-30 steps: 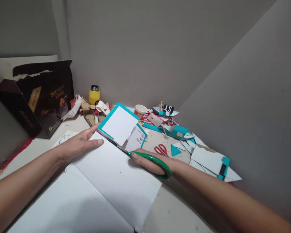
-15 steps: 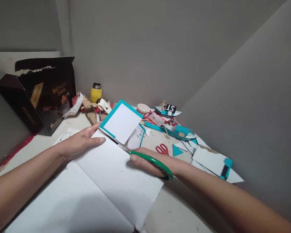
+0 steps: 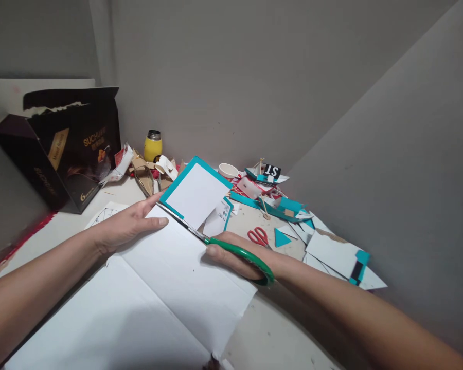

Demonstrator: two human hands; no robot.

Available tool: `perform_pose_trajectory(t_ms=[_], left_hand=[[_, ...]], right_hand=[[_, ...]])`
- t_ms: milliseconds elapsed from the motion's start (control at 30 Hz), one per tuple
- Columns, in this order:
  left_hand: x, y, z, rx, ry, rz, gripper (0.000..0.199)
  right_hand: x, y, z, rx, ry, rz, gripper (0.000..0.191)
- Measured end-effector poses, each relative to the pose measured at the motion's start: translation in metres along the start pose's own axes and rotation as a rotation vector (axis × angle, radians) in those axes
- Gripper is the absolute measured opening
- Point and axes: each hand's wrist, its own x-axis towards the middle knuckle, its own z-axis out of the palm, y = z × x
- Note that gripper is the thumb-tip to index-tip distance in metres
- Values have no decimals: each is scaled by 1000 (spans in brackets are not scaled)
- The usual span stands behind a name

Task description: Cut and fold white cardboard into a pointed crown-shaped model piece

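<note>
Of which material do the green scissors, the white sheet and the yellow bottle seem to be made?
Green scissors: handles probably glossy plastic, showing bright highlights; shiny grey blades look metal. White sheet: probably matte card, no glare, straight crease. Yellow bottle: silvery neck looks metallic; body perhaps painted metal or plastic.

The left hand (image 3: pixel 129 226) grips a large creased white sheet (image 3: pixel 189 277) near its far edge, thumb on top. The right hand (image 3: pixel 233 251) holds green-handled scissors (image 3: pixel 268 275), their blades lying between the sheet and a teal-bordered white piece (image 3: pixel 198 195). At far left stands a black box (image 3: pixel 79 164), a yellow bottle (image 3: pixel 153 147) to its right. Red-handled scissors (image 3: pixel 257 235) lie beside a teal triangle (image 3: pixel 281 237) on the right.
</note>
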Motion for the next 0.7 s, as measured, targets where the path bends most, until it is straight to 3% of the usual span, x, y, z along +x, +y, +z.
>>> perform_pose_trajectory(t_ms=[200,367,433,567,700], left_hand=[[1,-1,-2,40,17,-10,79],[-1,-1,-6,44,142,-89,83],[-2,1,-8,34,135,-157,73],[-2,6,-17,19,101,-250,32],[-2,17,-27,-18,202,-200,19]], right_hand=[[0,3,2,43,25,15,64],[2,6,1,223,80,112,66],[2,7,-1,359,122,104,64],[-6,15,-8,492,296,49,59],[-19,29,-6,549,428,27,55]])
